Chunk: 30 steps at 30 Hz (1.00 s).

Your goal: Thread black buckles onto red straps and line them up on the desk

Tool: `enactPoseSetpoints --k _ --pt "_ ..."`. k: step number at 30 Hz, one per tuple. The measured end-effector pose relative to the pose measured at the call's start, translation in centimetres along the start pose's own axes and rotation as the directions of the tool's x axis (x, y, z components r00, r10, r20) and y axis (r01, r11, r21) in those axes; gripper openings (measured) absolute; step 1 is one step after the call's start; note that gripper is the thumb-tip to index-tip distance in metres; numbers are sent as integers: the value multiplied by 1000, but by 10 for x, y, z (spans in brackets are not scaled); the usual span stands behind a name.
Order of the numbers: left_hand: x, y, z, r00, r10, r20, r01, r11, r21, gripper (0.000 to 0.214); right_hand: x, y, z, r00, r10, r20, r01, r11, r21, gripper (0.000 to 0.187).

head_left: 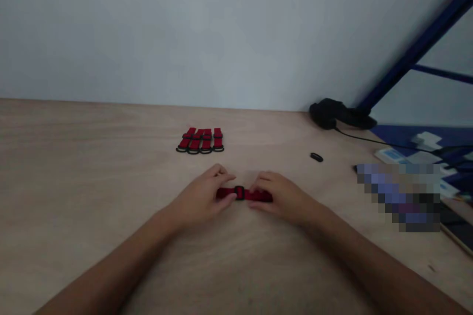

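A short red strap (254, 195) lies crosswise on the wooden table in front of me, with a black slider buckle (240, 193) around its middle. My left hand (205, 194) grips the strap's left end, thumb below and fingers above. On the right part, my right hand (286, 196) pinches the strap between thumb and fingers, covering its far end. The buckle sits uncovered between both hands. Beyond them, several similar red straps (206, 143) are laid side by side, each with a black slider and a black D-ring at its near end.
A small black oval ring (317, 157) lies to the right. Farther back, a black device (340, 113) with a cable rests by the wall (221, 34). At the right edge are a blurred-out item (402, 197), a dark flat object (458, 226) and white-and-blue packets (391, 155).
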<state>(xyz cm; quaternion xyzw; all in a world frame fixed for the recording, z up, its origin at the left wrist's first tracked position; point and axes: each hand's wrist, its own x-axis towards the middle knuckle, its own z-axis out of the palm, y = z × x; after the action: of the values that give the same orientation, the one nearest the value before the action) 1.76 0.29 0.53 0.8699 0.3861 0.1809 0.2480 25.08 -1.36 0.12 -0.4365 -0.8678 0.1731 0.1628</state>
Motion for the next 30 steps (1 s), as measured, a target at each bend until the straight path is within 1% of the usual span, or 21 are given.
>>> enactPoseSetpoints --k 2,4,6,11,13,16,18,20,30 --pt "3 0 6 997 72 41 -72 997 4 30 0 2 -1 999 -32 26 31 999 22 11" --pt "7 0 10 994 94 56 -96 995 32 23 1 4 0 998 -55 30 54 998 32 10" --pt "10 -1 11 995 88 55 -89 996 30 20 2 5 1 998 -62 30 62 998 5 12" --pt "14 -5 9 998 36 58 -36 999 -4 20 3 8 0 999 -50 -12 48 990 -133 17" --pt "14 -8 9 999 43 31 -43 999 1 21 4 10 0 999 -37 -30 32 987 -158 17" --pt "16 -15 9 992 126 -21 -126 992 10 26 4 13 1 998 -27 -49 20 991 -135 18" --pt "18 -19 7 980 201 0 -201 979 16 25 3 14 2 998 -32 -50 26 994 -105 20" --pt "19 -23 5 968 247 38 -248 968 30 25 3 15 3 998 -35 -50 30 995 -90 21" --pt "21 -25 5 970 239 33 -241 964 110 23 3 14 4 998 -28 -48 23 994 -102 22"
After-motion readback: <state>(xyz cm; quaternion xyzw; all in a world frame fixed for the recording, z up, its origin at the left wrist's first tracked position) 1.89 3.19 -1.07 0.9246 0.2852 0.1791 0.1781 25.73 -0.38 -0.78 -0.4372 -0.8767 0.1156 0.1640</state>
